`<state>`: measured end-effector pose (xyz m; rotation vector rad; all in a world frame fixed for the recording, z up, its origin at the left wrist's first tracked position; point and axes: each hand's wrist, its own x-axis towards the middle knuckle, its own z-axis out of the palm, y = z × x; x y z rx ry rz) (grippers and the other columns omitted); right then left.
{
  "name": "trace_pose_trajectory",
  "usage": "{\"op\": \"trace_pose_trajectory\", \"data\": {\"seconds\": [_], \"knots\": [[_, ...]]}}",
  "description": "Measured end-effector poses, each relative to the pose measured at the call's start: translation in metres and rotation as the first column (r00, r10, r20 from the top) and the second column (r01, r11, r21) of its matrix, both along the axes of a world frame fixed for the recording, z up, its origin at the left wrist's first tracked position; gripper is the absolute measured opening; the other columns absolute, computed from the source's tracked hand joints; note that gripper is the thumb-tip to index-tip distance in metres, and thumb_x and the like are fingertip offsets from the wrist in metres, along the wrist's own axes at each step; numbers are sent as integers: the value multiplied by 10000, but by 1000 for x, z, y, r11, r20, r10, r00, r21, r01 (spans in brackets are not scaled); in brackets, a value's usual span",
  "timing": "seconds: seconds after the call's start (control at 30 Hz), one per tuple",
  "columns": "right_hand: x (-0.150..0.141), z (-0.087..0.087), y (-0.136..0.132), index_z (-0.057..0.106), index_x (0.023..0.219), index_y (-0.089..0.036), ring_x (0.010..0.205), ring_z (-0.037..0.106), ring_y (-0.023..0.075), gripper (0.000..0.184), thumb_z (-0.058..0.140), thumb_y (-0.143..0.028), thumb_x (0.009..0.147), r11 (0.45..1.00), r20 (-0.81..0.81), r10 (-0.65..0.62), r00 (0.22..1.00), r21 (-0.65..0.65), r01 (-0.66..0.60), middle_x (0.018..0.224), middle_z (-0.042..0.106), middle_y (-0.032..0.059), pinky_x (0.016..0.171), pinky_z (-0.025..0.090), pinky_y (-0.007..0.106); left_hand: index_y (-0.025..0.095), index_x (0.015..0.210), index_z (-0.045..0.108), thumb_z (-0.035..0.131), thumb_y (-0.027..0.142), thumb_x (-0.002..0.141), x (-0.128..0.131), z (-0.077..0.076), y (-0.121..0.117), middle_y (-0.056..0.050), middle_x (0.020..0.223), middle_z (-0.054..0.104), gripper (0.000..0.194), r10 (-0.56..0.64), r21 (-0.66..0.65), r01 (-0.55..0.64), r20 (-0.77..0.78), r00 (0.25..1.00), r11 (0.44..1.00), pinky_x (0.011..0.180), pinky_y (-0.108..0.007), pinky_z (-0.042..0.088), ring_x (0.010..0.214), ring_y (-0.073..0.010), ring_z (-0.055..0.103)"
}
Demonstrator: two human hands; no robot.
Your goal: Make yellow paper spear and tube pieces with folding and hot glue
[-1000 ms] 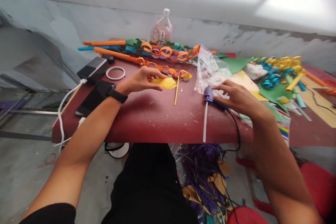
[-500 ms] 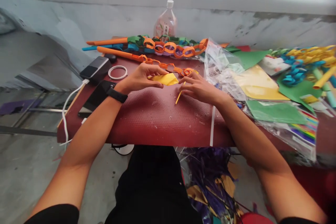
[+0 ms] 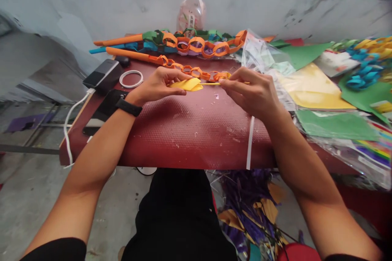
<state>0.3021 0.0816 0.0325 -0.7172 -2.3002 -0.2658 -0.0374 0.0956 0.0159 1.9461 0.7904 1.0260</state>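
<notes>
My left hand [image 3: 167,84] is closed around a folded piece of yellow paper [image 3: 192,85], pinched between thumb and fingers. From the right, my right hand [image 3: 251,89] grips a thin yellow stick [image 3: 211,84] that lies nearly level. The stick's left tip meets the right end of the yellow paper; whether it goes inside cannot be made out. Just behind both hands an orange paper chain [image 3: 186,69] lies across the table, with a yellow link at its right end.
Larger paper chains [image 3: 196,45] and a clear bottle [image 3: 191,14] stand at the back of the dark red table [image 3: 196,138]. A black device [image 3: 102,74], a white ring [image 3: 131,78] and a phone [image 3: 105,110] lie left. Coloured sheets [image 3: 321,89] and plastic bags [image 3: 263,55] crowd the right.
My right hand has moved right and turned the stick from slanting downward to level, its tip now at the yellow paper. My left hand still holds the paper. The view has shifted slightly.
</notes>
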Motion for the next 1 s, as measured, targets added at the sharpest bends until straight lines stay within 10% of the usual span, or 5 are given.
{"op": "trace_pose_trajectory", "data": {"seconds": [0.6, 1.0], "knots": [[-24, -6, -12, 778, 1015, -232, 803, 575, 161, 265, 548, -247, 1145, 992, 106, -106, 989, 75, 98, 980, 733, 48, 602, 348, 337, 192, 1276, 874, 1104, 483, 687, 10, -5, -5, -113, 1197, 860, 696, -9, -46, 11, 46, 999, 999, 856, -294, 669, 1001, -207, 814], [-23, -7, -13, 784, 1051, -230, 842, 600, 170, 220, 587, -186, 1140, 993, 135, -29, 990, 116, 13, 998, 733, 48, 648, 425, 319, 146, 958, 854, 1034, 553, 798, 19, 10, -18, -95, 898, 831, 474, -63, -134, 66, 28, 998, 989, 687, -259, 669, 727, -155, 778]]}}
